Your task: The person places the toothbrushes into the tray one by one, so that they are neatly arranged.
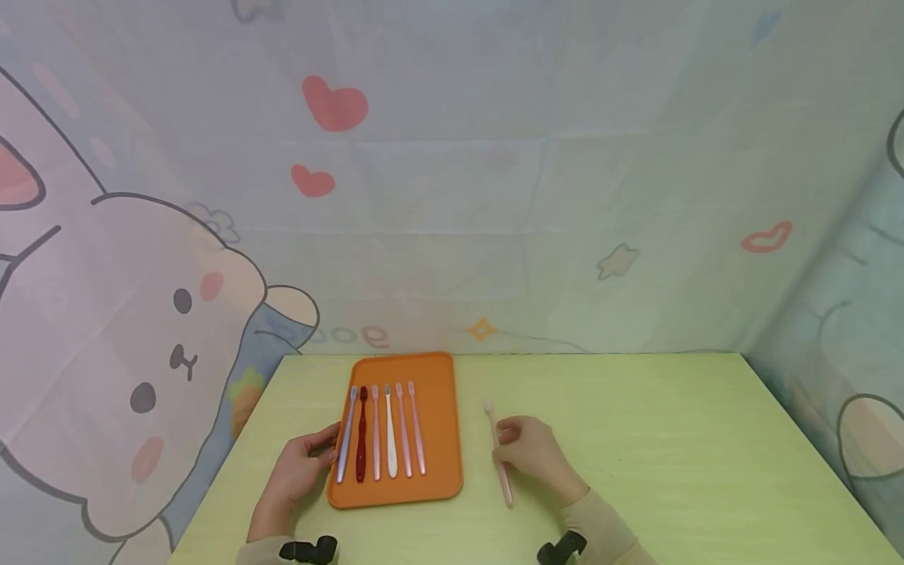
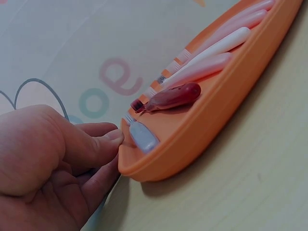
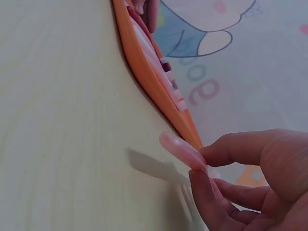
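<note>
An orange tray (image 1: 443, 439) lies on the table with several toothbrushes side by side on its left and middle part. From the left they run blue-grey (image 1: 346, 435), dark red (image 1: 362, 435), pink (image 1: 376, 435), white (image 1: 390, 435), then two more pink ones. My left hand (image 1: 297, 469) pinches the tray's left rim between thumb and fingers, close beside the blue-grey toothbrush (image 2: 142, 137). To the right of the tray, my right hand (image 1: 531, 453) pinches a pale pink toothbrush (image 1: 504, 482) by its middle, head pointing away. In the right wrist view its handle (image 3: 180, 148) casts a shadow on the table.
The light yellow-green table (image 1: 671, 455) extends to the right of my right hand. Behind it hangs a printed cloth (image 1: 494, 196) with hearts and a cartoon rabbit, and it continues along the sides. Dark wrist straps (image 1: 308, 550) sit on both sleeves.
</note>
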`<action>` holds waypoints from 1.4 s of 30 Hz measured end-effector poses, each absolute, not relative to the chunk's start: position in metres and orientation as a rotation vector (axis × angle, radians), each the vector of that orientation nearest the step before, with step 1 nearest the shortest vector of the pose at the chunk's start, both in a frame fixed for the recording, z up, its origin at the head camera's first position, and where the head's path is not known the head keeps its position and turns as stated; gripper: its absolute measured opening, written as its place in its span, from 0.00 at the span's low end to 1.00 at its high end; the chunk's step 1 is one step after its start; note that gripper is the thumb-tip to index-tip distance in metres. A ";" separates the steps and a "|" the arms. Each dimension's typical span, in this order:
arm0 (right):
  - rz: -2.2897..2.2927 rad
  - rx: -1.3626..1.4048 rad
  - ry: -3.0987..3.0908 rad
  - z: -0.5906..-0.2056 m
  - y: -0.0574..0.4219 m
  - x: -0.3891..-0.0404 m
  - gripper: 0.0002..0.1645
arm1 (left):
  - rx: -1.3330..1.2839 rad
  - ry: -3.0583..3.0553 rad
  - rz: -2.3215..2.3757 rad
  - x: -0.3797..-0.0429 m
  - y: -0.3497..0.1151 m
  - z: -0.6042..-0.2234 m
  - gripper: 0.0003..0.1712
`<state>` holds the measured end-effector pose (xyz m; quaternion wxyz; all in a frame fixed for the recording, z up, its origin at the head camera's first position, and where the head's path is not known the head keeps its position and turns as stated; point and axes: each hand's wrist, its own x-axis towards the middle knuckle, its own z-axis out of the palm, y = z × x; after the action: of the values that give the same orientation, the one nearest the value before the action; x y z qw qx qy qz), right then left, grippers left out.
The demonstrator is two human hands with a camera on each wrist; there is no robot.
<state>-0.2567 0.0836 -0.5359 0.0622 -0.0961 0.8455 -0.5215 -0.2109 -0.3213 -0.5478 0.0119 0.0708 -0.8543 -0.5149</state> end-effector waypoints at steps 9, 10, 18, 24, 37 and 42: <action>-1.720 -0.295 2.311 -0.521 0.066 -0.264 0.33 | 0.213 -2.657 -1.583 -0.207 -0.320 -0.548 0.28; -1.725 -0.299 2.297 -0.521 0.063 -0.265 0.33 | 0.213 -2.658 -1.577 -0.207 -0.319 -0.548 0.28; -1.748 -0.325 2.262 -0.515 0.034 -0.275 0.31 | 0.211 -2.653 -1.583 -0.207 -0.319 -0.549 0.27; -1.663 -0.387 2.338 -0.512 0.011 -0.282 0.30 | 0.210 -2.652 -1.586 -0.207 -0.320 -0.550 0.27; -1.453 -0.420 2.546 -0.521 -0.012 -0.292 0.26 | 0.197 -2.645 -1.595 -0.207 -0.313 -0.552 0.27; -1.465 -0.408 2.562 -0.525 -0.013 -0.293 0.25 | 0.193 -2.635 -1.620 -0.207 -0.311 -0.552 0.27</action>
<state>-0.2926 -0.0128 -0.5246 0.0811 -0.1366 0.8571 -0.4900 -0.2069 -0.3109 -0.5522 0.0210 0.0623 -0.8500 -0.5227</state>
